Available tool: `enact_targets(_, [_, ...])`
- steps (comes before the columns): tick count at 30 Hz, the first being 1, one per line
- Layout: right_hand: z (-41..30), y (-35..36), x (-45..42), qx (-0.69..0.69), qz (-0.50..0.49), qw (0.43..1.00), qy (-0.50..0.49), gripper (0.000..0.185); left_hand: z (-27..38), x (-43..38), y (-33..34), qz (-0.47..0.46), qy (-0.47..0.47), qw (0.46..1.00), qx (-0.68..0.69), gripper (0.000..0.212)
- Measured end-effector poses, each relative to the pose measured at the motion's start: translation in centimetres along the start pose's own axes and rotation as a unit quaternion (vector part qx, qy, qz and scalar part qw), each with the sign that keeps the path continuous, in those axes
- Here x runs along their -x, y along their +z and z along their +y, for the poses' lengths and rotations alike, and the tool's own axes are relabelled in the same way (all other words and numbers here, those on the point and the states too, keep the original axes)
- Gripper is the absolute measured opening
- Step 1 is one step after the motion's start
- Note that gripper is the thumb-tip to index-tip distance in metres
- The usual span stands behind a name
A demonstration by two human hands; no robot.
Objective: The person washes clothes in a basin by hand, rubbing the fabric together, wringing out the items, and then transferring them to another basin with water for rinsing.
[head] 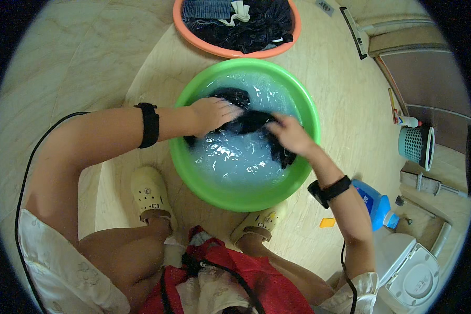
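Observation:
A wet black garment (248, 121) is stretched between my hands over a green plastic basin (243, 201) of cloudy, sudsy water (235, 165). My left hand (214, 114) lies on the cloth from the left, its fingers partly hidden against the dark fabric. On the right, the fingers of my right hand (288, 131) are closed on the same garment, blurred by motion. Part of the cloth hangs below that hand into the water. Another dark fold bulges up beyond my left hand; whether it is the same piece I cannot tell.
An orange basin (219, 50) of dark clothes touches or nearly touches the green one's far side. At right stand a blue detergent bottle (375, 204), a toilet (410, 271), a teal basket (412, 145) and a floor squeegee (353, 33). Black cables run along both arms.

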State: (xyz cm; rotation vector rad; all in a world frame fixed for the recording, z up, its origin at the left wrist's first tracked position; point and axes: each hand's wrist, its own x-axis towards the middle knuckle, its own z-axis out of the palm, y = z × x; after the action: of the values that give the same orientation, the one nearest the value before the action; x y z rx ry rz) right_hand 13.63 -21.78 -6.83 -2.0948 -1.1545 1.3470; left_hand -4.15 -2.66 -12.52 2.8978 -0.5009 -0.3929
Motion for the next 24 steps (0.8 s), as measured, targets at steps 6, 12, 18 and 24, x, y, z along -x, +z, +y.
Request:
enact_targets(6, [-4.4, -1.8, 1.3, -0.438, 0.186, 0.878, 0.053, 0.029, 0.2, -3.4, -5.4, 0.126, -0.112, 0.847, 0.504, 0.034])
enact_targets(12, [-7.8, -0.3, 0.2, -0.16, 0.356, 0.919, -0.064, 0.042, 4.3, -5.2, -7.4, 0.213, -0.206, 0.249, 0.922, 0.027])
enact_targets(18, [-8.3, 0.2, -1.6, 0.197, 0.442, 0.867, -0.123, 0.049, 5.9, -6.7, -8.6, 0.136, -0.295, 0.215, 0.921, 0.037])
enact_targets(24, [-8.1, 1.3, -0.7, 0.229, 0.332, 0.911, -0.083, 0.059, 3.1, -4.3, -6.6, 0.079, -0.128, 0.39, 0.908, 0.036])
